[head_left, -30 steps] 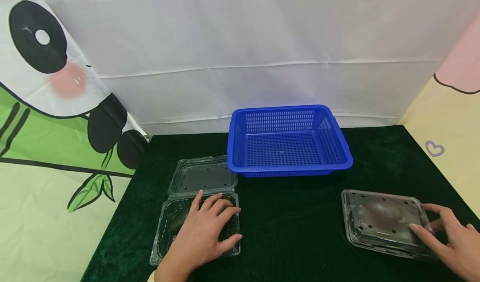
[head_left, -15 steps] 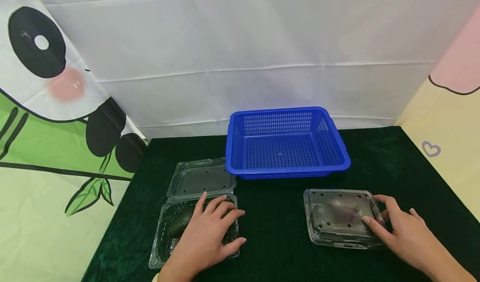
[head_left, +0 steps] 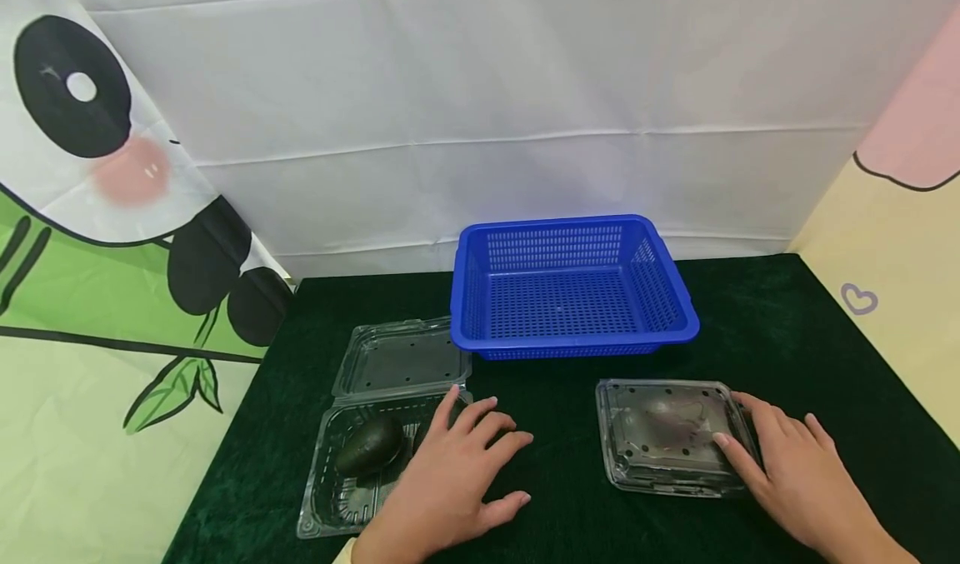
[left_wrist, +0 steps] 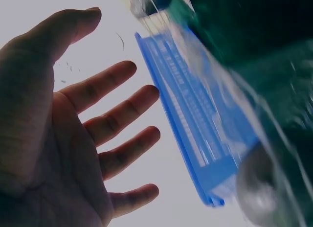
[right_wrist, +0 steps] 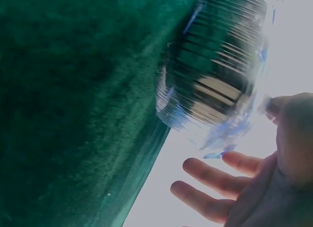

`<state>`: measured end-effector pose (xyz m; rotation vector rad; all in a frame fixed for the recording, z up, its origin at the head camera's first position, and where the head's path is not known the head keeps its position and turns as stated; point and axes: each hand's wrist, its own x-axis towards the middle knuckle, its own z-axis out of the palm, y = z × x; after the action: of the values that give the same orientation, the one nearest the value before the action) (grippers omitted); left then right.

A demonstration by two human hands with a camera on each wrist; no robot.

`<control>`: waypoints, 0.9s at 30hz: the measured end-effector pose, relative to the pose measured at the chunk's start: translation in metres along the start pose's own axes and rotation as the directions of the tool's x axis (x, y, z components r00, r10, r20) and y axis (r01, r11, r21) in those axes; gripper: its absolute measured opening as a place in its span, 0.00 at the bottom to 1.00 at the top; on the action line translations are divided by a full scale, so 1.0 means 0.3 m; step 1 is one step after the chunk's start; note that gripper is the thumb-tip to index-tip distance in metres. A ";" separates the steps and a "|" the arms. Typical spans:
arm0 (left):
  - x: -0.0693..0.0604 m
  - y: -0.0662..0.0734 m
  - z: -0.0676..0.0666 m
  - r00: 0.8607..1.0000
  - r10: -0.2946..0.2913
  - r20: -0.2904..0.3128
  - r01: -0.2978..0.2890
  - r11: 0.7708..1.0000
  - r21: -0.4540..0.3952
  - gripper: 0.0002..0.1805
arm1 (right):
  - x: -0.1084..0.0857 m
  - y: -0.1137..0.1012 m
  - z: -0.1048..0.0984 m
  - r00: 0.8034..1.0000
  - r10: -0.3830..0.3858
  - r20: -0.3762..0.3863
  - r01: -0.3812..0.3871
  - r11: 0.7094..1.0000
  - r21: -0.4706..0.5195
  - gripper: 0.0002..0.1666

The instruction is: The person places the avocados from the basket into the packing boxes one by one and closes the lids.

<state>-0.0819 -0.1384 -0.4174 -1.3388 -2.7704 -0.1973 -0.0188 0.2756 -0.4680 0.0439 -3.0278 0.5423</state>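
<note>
My left hand (head_left: 457, 472) hovers, fingers spread, over the right side of an open clear plastic clamshell box (head_left: 318, 497). Inside that box lies a dark green avocado (head_left: 369, 446); something dark beside it is partly hidden by the hand. The left wrist view shows the palm with nothing in it. My right hand (head_left: 787, 472) holds a closed clear clamshell box (head_left: 637, 464) by its right end, thumb on the lid and index finger at the back corner. A blurred brownish-purple shape shows through its lid. In the right wrist view, the other fingers (right_wrist: 205, 175) extend off the box.
A blue plastic basket (head_left: 573, 343) stands at the back middle, nothing in it, close to the open box's raised-back lid (head_left: 405, 356). Dark green cloth (head_left: 555, 481) covers the table. A white cloth (head_left: 525, 72) hangs behind, with printed cloth panels at both sides.
My right hand has brought the closed clamshell box leftward from the table's right side. My left hand has shifted right, uncovering more of the avocado.
</note>
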 end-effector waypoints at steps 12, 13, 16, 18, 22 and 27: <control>0.100 0.169 0.047 0.988 0.152 0.021 -0.153 0.986 0.069 0.34 | -0.022 0.016 0.020 1.000 -0.016 -0.012 0.016 1.000 0.004 0.40; 0.106 0.183 0.056 0.986 0.162 0.034 -0.164 0.983 0.080 0.34 | -0.022 0.017 0.021 1.000 -0.015 -0.010 0.015 1.000 0.006 0.40; 0.118 0.216 0.086 0.978 0.184 0.100 -0.195 0.975 0.111 0.35 | -0.025 0.020 0.025 1.000 -0.014 -0.009 0.014 1.000 0.011 0.40; 0.122 0.228 0.105 0.973 0.184 0.137 -0.200 0.973 0.116 0.35 | -0.026 0.020 0.027 1.000 -0.015 -0.011 0.015 1.000 0.014 0.40; 0.124 0.234 0.139 0.972 0.166 0.164 -0.186 0.975 0.117 0.35 | -0.025 0.020 0.028 1.000 -0.022 -0.019 0.023 1.000 0.019 0.39; 0.123 0.233 0.163 0.977 0.151 0.150 -0.166 0.981 0.098 0.35 | -0.028 0.026 0.024 1.000 -0.020 0.004 0.020 0.999 0.030 0.40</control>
<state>-0.0499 -0.0599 -0.4557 -1.5942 -2.7204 0.0606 -0.0110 0.2805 -0.4780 0.0775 -3.0198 0.5866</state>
